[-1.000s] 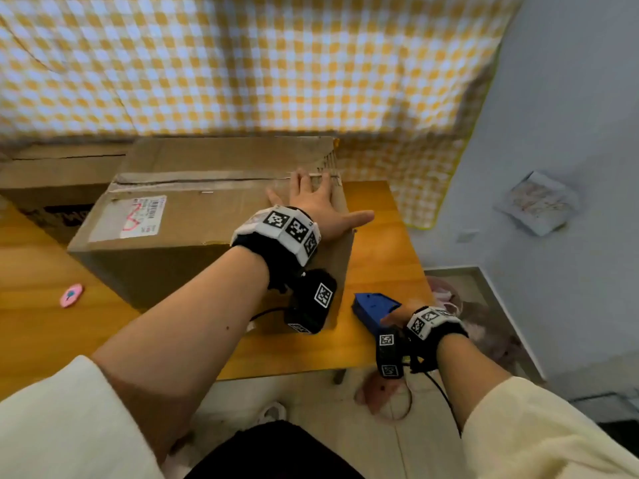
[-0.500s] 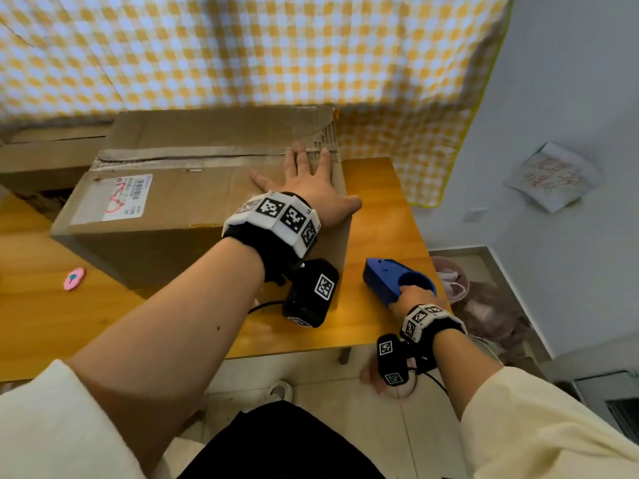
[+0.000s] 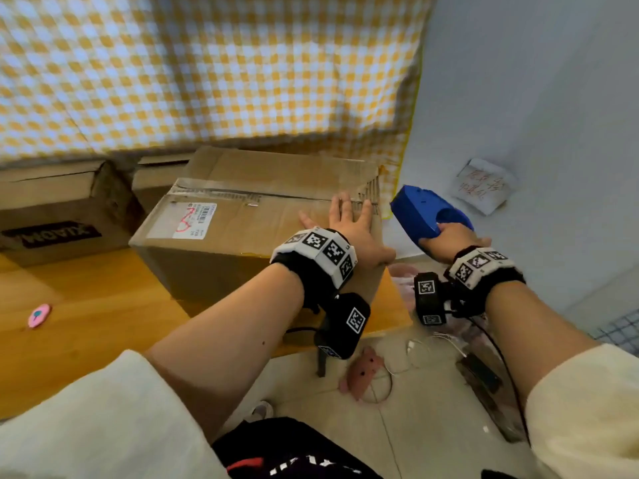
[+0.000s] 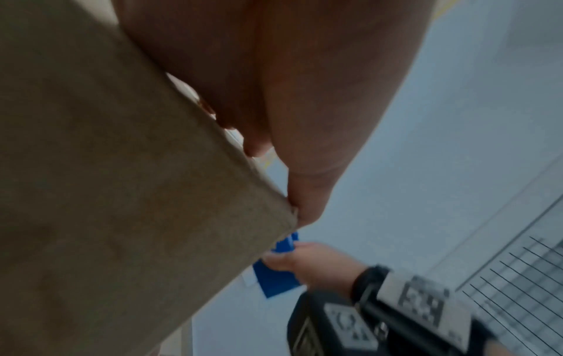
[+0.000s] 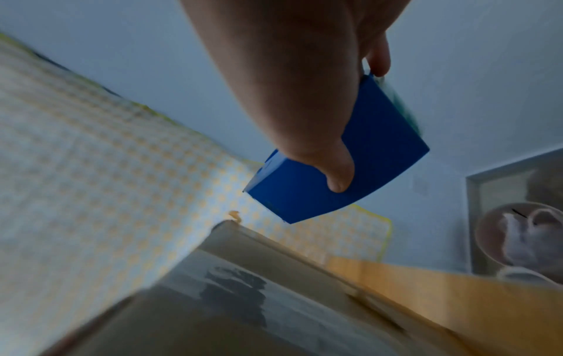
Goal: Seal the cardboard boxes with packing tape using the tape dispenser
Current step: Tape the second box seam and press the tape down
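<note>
left hand (image 3: pixel 349 229) — fingers spread flat, pressed on the right end of the large brown cardboard box (image 3: pixel 242 223), nothing gripped | right hand (image 3: pixel 449 238) — fingers curled round the blue plastic tape dispenser (image 3: pixel 427 210), held in the air just right of the box | box is seated on the orange wooden table (image 3: pixel 86 305)
</note>
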